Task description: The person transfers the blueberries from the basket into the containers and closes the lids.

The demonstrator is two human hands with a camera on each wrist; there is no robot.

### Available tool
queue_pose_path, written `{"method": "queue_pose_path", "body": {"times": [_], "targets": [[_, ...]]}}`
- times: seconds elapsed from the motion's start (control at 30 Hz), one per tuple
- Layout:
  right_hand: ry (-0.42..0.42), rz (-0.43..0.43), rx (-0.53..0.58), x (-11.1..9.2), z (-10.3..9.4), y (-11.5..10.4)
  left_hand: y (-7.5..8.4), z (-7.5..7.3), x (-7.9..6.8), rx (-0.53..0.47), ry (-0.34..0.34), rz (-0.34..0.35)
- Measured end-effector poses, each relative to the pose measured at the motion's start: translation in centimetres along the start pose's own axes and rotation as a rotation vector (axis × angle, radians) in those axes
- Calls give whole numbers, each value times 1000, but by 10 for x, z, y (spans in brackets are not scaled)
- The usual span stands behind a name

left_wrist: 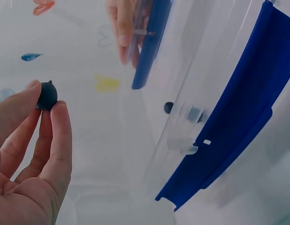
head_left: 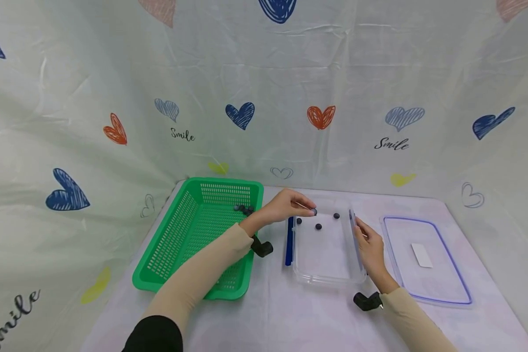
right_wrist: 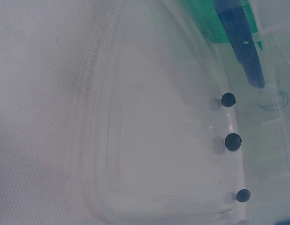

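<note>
Between thumb and fingertips, my left hand (head_left: 283, 205) pinches a blueberry (left_wrist: 48, 96) above the far part of a clear plastic box (head_left: 330, 280). The box is lidless, with blue side latches; the left latch (left_wrist: 239, 98) hangs down outside its wall. Inside lie 3 blueberries (right_wrist: 233, 141), apart from one another. My right hand (head_left: 371, 247) grips the box's right side by the other latch (head_left: 354, 234), partly hidden by the wall. More blueberries (head_left: 245, 210) sit in a green basket (head_left: 202, 225) to the left, partly behind the left wrist.
A clear lid with a blue seal (head_left: 455, 266) lies flat at the right, with a white rectangle (head_left: 422, 255) on it. A pale cloth covers the table (head_left: 281, 318). A heart-printed sheet (head_left: 281, 73) hangs behind. Black wrist mounts (head_left: 262, 247) stick out below both hands.
</note>
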State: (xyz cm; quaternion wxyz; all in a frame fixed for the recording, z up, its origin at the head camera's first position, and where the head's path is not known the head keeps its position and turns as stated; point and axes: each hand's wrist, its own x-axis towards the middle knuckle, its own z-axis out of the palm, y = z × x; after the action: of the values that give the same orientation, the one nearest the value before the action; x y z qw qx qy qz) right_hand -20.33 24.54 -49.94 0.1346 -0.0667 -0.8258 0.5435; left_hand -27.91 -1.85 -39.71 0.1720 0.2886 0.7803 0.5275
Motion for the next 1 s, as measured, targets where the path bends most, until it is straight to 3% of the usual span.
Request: {"method": "queue_pose_path", "body": {"times": [0.6,1.0], "targets": [[17,-16,-4,4,1,2,-3,14,11,15,-25,-36],[10,-11,3,0,1,4,-7,8,7,42,-4,-18]]}}
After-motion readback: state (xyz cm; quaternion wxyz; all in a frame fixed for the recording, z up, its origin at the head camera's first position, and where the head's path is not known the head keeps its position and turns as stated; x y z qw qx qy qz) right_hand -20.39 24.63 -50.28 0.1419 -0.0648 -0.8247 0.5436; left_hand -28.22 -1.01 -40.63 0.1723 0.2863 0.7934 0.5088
